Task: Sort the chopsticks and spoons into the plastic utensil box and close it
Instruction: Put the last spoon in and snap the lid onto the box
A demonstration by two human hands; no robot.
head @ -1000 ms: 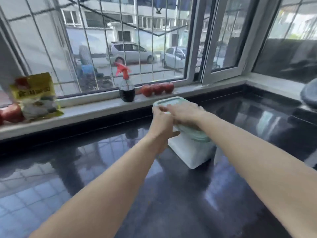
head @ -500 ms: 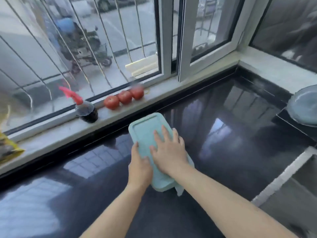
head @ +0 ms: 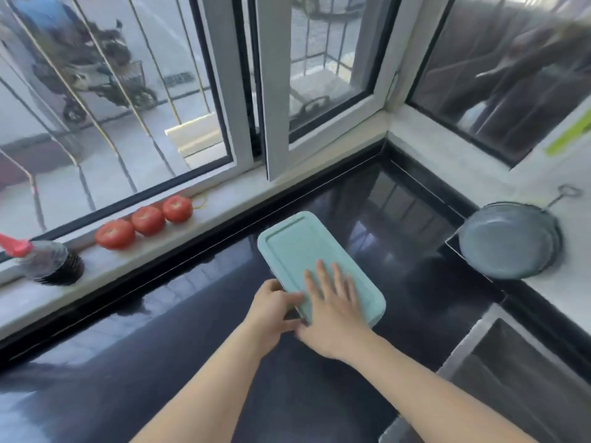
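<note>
Pale green lid (head: 303, 247) seated flat on the plastic utensil box, near the middle of the glossy black counter (head: 160, 362), long axis running from 11 o'clock to 5 o'clock. Box walls hidden beneath the lid from this high angle; contents not visible.

Right hand (head: 332, 311) lying palm-down on the lid's near end, fingers (head: 323, 276) straight and spread, pointing toward 12 o'clock, pressing rather than grasping. Left hand (head: 271, 308) at the lid's near-left edge, at 9 o'clock from the right hand and touching it, fingers curled against the rim; hard to tell how far under the edge.

On the pale windowsill (head: 134, 266), at 10 o'clock from the box: three tomatoes (head: 147, 220) in a row, touching one another. Farther along at 9 o'clock, a dark bottle with a red spray top (head: 48, 260), tilted in this wide view. At 3 o'clock, well apart from the box, a round metal strainer (head: 508, 241) with a wire handle, resting on a light surface. At 5 o'clock, the steel rim of a sink (head: 473, 343).
</note>
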